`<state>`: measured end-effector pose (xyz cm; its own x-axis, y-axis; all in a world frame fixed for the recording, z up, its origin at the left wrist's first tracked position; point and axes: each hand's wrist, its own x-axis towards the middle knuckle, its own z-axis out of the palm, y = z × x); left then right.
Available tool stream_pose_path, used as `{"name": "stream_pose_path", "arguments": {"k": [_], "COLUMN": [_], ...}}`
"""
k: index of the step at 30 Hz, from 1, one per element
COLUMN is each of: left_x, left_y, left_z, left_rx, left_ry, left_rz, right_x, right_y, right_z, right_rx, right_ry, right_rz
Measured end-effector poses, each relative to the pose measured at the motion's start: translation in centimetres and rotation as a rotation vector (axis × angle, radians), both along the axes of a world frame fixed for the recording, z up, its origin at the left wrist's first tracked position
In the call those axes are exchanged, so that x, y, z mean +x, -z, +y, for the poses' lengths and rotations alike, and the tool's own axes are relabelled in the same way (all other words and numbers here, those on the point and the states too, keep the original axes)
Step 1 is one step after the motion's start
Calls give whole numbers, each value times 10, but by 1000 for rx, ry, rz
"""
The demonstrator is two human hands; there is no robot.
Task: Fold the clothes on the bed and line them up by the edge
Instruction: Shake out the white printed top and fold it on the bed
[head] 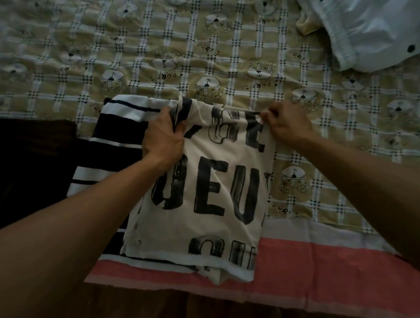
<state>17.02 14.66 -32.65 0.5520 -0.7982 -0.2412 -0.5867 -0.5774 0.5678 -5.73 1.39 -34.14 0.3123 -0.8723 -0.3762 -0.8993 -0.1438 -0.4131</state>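
Observation:
A cream shirt with big black letters (206, 195) lies folded at the near edge of the bed, its hem toward me. My left hand (164, 137) grips its far left corner, fingers curled into the cloth. My right hand (285, 123) pinches its far right corner. Under and to the left of it lies a folded navy and white striped garment (120, 129). Further left sits a dark folded garment (27, 166). A loose white garment with a black button (372, 21) is heaped at the far right of the bed.
The bed is covered by a beige checked sheet with bear prints (197, 38). A pink and white striped band (319, 262) runs along the bed's near edge. Below it shows a dark brown floor or frame (188, 313).

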Motion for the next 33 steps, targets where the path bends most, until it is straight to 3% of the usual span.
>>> {"name": "stream_pose_path", "arguments": {"k": [2, 4, 6, 8, 10, 13, 16, 19, 23, 26, 29, 31, 33], "left_x": [-5, -6, -5, -10, -15, 0, 10, 3, -16, -35, -36, -35, -41], "left_y": [1, -2, -6, -6, 2, 24, 29, 23, -1, -16, -23, -37, -57], "left_z": [-2, -3, -6, -14, -16, -17, -18, -6, 57, 107, 128, 125, 117], "left_rx": [56, 28, -171, -249, -111, 84, 133, 60, -80, -10, 163, 229, 262], "left_ry": [22, 132, 421, 842, 1152, 1252, 1213, 905, 229, -36, -86, -24, 71], "left_rz": [-117, -325, -555, -593, -545, -600, -663, -611, -249, 87, 286, 482, 564], "right_x": [2, 5, 8, 11, 9, 7, -12, -32, -50, -56, -51, -47, -50], "right_y": [6, 9, 12, 12, 16, 21, 22, 6, -24, -26, -25, -31, -44], "right_z": [3, 8, 17, 25, 29, 15, -3, 28, 146, 203, 220, 215, 201], "right_rx": [-47, -225, -438, -443, -380, -304, -250, -82, 252, 481, 559, 548, 548], "right_ry": [68, 21, -155, -404, -506, -228, 131, 325, 274, 291, 251, 205, 198], "right_rz": [18, 135, 129, -17, -81, -104, -7, -193, -505, -680, -679, -684, -729]}}
